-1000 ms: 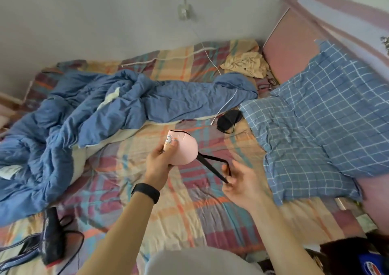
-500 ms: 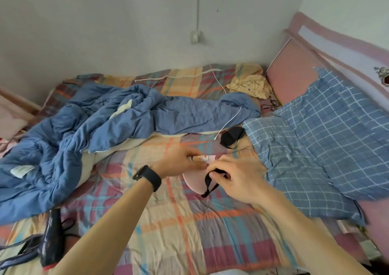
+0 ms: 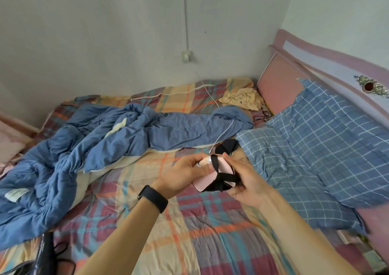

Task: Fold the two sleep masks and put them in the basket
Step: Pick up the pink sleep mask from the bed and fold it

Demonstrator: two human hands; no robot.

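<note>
At the far left a black hair dryer [image 3: 45,251] lay on the plaid bedsheet [image 3: 168,243] near the bottom edge, partly cut off. Beyond it a crumpled blue quilt [image 3: 94,144] sprawled across the bed toward the wall. Toward the middle, the left hand [image 3: 185,174], with a black band [image 3: 153,198] on its wrist, was closed on the left part of a pink sleep mask [image 3: 207,178], thumb on top and fingers curled under it. The mask was held above the sheet, folded over, with its black strap [image 3: 221,175] crossed over the pink fabric. The right hand [image 3: 246,182] gripped the mask's right side, its fingers pinching the strap against the fabric. Just behind the hands a black sleep mask [image 3: 228,146] lay on the bed beside a thin white cable [image 3: 223,133], touching the edge of the blue checked pillow [image 3: 305,165]. To the right rose the pink headboard [image 3: 280,89].
</note>
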